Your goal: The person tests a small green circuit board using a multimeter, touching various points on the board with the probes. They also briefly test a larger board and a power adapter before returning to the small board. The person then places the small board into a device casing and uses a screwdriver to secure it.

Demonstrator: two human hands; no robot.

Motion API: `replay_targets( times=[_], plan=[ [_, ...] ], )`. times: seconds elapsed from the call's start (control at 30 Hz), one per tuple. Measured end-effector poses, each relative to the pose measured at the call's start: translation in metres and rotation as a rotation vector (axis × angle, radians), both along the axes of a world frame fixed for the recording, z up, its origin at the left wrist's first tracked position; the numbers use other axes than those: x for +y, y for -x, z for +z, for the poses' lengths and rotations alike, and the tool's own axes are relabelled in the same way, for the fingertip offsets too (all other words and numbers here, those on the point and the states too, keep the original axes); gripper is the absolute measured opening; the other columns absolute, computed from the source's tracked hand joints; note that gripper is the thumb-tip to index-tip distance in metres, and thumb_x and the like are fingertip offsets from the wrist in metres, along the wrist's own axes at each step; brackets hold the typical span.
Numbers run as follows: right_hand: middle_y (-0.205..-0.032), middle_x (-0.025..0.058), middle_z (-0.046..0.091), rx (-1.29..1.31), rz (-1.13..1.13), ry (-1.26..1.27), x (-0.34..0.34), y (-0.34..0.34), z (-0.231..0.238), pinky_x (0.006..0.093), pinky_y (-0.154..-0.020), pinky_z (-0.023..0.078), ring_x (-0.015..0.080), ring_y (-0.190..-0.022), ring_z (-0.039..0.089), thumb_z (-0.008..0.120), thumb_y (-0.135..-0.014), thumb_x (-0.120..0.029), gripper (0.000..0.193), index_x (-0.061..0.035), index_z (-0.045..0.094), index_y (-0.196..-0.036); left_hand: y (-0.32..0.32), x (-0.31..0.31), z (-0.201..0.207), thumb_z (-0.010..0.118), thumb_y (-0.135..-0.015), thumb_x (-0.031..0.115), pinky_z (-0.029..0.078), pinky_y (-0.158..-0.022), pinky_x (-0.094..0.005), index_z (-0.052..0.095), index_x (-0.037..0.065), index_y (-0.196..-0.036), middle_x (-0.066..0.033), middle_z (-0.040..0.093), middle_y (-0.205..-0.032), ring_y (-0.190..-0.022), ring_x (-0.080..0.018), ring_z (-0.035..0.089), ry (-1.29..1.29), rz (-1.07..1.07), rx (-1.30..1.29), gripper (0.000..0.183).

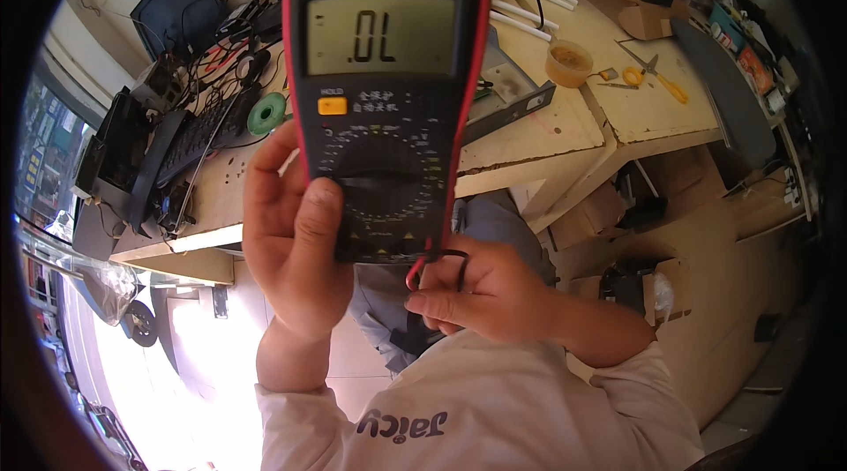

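Note:
A black digital multimeter with red side edges is held up close before me, its screen lit with dark characters. It has an orange button and a large round dial. My left hand grips its lower left side, with the thumb on the front by the dial and the other fingers behind. At the lower right corner, my right hand is closed around the red and black test leads, just below the meter's base. The far ends of the leads are hidden.
Beyond the meter runs a worn wooden bench. On its right lie yellow-handled scissors and a tub of brownish stuff. Leftward are a green spool, a dark keyboard, tangled cables and a monitor. Cardboard lies beneath.

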State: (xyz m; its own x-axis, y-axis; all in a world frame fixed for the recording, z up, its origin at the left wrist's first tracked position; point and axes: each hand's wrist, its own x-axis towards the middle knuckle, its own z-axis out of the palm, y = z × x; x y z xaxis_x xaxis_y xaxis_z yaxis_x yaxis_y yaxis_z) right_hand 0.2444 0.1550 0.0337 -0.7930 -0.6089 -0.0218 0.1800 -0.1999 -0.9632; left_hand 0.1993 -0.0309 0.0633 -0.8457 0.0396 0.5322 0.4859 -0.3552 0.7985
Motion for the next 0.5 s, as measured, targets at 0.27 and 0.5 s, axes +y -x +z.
replay_targets(
  times=[0.27, 0.5],
  plan=[
    [-0.110, 0.0136, 0.069, 0.402, -0.370, -0.071, 0.035, 0.006, -0.021, 0.0306, -0.089, 0.052, 0.0167, -0.098, 0.065, 0.061, -0.101, -0.003, 0.042, 0.0084, 0.050, -0.140, 0.027, -0.026, 0.013, 0.052, -0.104, 0.002, 0.052, -0.095, -0.0272, 0.038, -0.007, -0.142, -0.0187, 0.067, -0.126, -0.111, -0.0170, 0.065, 0.126, 0.151, -0.021, 0.041],
    [-0.094, 0.0090, 0.072, 0.376, -0.397, -0.217, 0.016, 0.016, 0.007, 0.0285, -0.074, 0.053, 0.0143, -0.081, 0.066, 0.060, -0.104, -0.010, 0.020, 0.0075, 0.066, -0.111, 0.018, 0.015, -0.001, 0.050, -0.104, 0.000, 0.048, -0.100, -0.0287, 0.034, -0.006, -0.144, -0.0173, 0.064, -0.127, -0.115, -0.0174, 0.063, 0.058, 0.191, 0.072, 0.043]
  ],
)
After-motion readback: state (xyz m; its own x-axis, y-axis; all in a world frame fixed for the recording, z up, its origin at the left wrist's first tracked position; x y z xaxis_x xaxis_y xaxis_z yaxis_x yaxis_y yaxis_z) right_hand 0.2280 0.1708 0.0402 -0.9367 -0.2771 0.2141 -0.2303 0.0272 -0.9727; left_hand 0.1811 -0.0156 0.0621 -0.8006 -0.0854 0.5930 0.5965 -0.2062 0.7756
